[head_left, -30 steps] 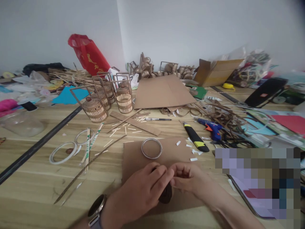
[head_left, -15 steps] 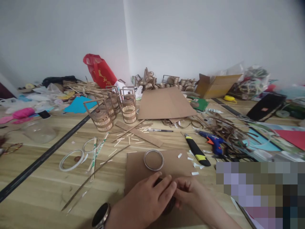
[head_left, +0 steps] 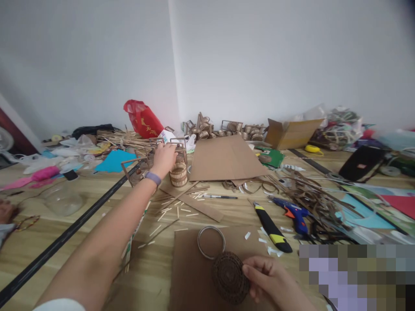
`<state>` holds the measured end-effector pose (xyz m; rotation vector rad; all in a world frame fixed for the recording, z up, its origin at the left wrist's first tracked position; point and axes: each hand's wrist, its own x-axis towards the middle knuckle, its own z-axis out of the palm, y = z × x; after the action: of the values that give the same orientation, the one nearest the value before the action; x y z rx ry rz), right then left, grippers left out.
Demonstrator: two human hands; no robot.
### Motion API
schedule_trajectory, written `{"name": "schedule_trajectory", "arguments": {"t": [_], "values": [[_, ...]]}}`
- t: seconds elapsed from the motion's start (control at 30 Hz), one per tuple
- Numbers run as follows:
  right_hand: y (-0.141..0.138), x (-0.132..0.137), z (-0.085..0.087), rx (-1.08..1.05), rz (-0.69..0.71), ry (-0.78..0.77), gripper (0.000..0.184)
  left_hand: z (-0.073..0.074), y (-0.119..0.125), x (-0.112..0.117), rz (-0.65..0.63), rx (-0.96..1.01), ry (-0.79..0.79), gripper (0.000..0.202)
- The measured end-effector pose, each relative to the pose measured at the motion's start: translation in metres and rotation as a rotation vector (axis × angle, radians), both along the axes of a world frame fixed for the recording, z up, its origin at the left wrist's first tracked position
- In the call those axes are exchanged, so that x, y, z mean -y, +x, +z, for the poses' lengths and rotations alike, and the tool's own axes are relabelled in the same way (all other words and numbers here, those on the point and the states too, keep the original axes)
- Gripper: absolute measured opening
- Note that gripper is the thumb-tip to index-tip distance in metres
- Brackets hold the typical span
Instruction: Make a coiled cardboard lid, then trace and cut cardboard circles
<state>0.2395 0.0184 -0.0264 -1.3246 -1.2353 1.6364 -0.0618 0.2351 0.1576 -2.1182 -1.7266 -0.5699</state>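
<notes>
My left hand is stretched far forward over a group of small slatted baskets with brown frame handles. It is beside a two-tone basket, its fingertips partly hidden among the handles, so I cannot tell whether they grip anything. Another basket is partly covered by my left wrist. My right hand pinches the right edge of a dark brown, round coiled disc above a cardboard sheet. A pale ring lies on that sheet, just beyond the disc.
A yellow-black utility knife and blue glue gun lie to the right, near tangled brown strips. Small sticks and a pen are in the middle. A large cardboard piece lies behind. Another person's hand shows at far left.
My left hand has left the disc and reached forward and left to the baskets. My right hand still holds the disc, now uncovered. The camera view has tilted up slightly.
</notes>
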Motion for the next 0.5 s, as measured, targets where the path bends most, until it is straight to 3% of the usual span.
{"name": "schedule_trajectory", "arguments": {"t": [0.1,0.23,0.37,0.5], "values": [[0.0,-0.001,-0.002,-0.016,-0.026,0.009,0.063,-0.001,-0.006,-0.027,0.055,-0.054,-0.063,0.03],[-0.001,0.0,0.002,-0.024,-0.045,0.023,0.062,0.0,-0.005,-0.038,0.055,-0.101,-0.13,0.03],[0.0,0.0,0.015,-0.063,-0.072,0.021,0.06,0.016,-0.002,-0.03,0.012,-0.118,-0.157,0.03],[0.011,-0.003,0.031,-0.085,-0.191,0.056,0.059,0.041,0.003,0.0,-0.106,-0.131,-0.144,0.026]]}}
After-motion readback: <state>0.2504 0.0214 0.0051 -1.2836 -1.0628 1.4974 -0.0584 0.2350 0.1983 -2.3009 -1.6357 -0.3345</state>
